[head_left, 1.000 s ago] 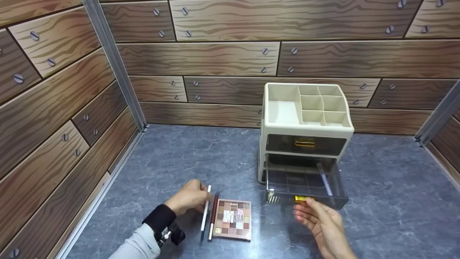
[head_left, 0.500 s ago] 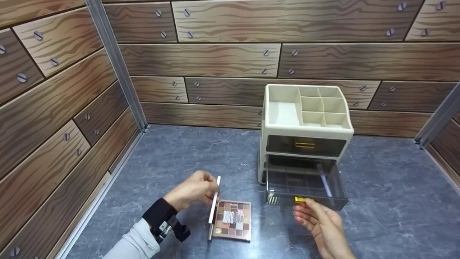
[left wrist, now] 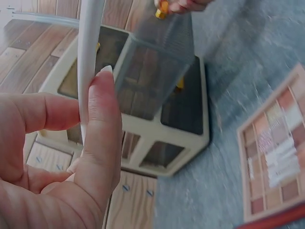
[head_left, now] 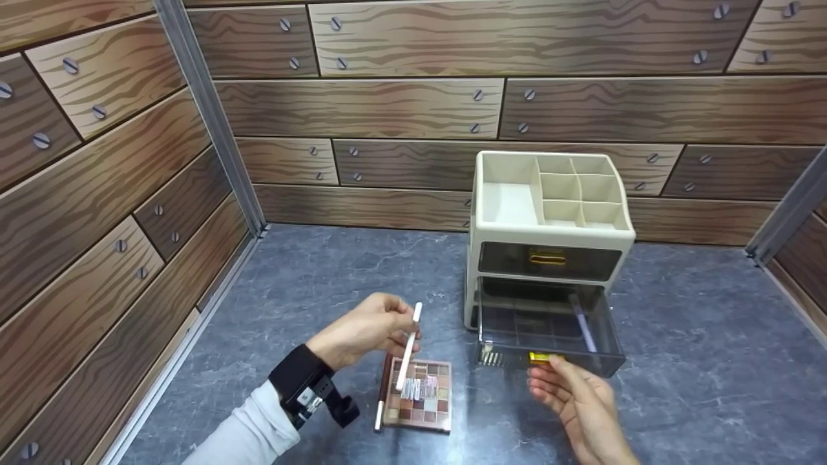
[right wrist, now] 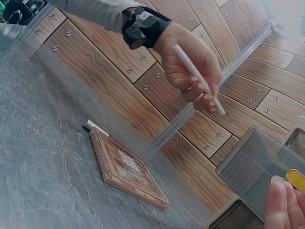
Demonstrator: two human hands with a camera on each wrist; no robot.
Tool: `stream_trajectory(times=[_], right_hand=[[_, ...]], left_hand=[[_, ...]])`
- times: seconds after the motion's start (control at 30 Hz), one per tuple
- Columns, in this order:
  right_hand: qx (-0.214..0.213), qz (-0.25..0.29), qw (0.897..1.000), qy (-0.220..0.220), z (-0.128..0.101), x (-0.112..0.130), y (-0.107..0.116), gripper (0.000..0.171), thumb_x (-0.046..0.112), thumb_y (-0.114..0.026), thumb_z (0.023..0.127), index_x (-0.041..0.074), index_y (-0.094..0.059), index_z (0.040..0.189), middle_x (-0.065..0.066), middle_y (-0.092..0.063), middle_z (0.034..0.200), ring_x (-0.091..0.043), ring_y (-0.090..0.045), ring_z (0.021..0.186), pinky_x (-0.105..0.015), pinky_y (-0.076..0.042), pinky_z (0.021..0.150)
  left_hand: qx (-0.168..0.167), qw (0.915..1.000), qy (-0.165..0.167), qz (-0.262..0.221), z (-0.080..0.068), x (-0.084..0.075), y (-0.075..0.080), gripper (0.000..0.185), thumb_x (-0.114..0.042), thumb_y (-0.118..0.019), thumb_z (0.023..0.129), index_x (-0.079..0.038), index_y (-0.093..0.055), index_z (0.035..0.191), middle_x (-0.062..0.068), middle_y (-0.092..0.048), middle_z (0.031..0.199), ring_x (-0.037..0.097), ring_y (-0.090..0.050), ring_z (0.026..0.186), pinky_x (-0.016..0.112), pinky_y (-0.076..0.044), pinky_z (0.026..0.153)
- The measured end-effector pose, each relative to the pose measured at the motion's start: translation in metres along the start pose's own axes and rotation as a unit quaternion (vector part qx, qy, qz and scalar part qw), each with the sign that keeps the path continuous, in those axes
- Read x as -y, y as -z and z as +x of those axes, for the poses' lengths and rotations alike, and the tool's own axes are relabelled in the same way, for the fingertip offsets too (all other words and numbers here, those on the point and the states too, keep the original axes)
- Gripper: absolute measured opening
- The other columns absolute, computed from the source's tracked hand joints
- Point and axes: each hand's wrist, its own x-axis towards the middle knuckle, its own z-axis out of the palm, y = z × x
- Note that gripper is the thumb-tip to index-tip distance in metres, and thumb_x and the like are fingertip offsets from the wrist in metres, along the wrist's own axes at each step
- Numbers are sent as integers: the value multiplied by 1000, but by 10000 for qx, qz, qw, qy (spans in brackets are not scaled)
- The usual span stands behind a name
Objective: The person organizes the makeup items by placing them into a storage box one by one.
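Note:
My left hand (head_left: 368, 329) pinches a slim white pen (head_left: 407, 361) between thumb and fingers, raised over the left part of an eyeshadow palette (head_left: 426, 416). In the left wrist view the white pen (left wrist: 89, 52) stands nearly upright in the fingertips. A dark red-brown pen with a pale end (head_left: 382, 394) lies along the palette's left side. My right hand (head_left: 585, 400) grips the gold handle (head_left: 538, 357) of a pulled-out smoky clear drawer (head_left: 549, 336). Inside that drawer lies a pale lilac stick (head_left: 585, 326).
A cream organizer (head_left: 552, 234) stands at the right, with divided compartments on top. Its upper drawer (head_left: 510, 258) is pushed in. Wood-patterned panels (head_left: 400, 106) wall the back and sides of the grey marbled surface (head_left: 323, 265).
My left hand has lifted the white pen from beside the red-brown one and carried it up and rightward over the palette. My right hand has stayed at the drawer handle.

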Motion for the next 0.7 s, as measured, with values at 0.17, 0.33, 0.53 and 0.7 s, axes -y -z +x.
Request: stream_trajectory(times=[0.17,0.33,0.53,0.7], right_hand=[[-52,-48,10000,-35,0,0,0,23,12,-51,110,6,-71,100,-8,-78,89,-15,-76,81,-26,-65,77],[-105,-137,9998,-102,0,0,-1,22,13,-52,110,5,-71,101,-7,-78,89,-15,-76,82,-26,-64,77],[-158,-113,9997,-140,1,1,-2,22,12,-52,109,6,-71,100,-7,-78,88,-15,-76,81,-26,-64,77],[-212,-118,9996,-155,1,2,-2,22,13,-52,109,6,-71,99,-7,-78,87,-15,-76,80,-25,-64,76]], left_hand=[[107,9999,-21,-67,6,-11,-10,15,-1,-61,98,5,-57,111,19,-66,106,23,-71,83,36,-65,81],[187,9997,-35,-174,13,-18,-18,16,0,-61,98,6,-56,112,20,-63,110,25,-70,84,37,-65,82],[282,9993,-98,-237,20,-24,-25,15,1,-59,99,8,-57,112,19,-64,106,24,-70,82,38,-65,82],[303,9992,-104,-256,28,-27,-30,13,1,-60,100,8,-58,110,19,-66,102,24,-71,81,38,-65,82]])
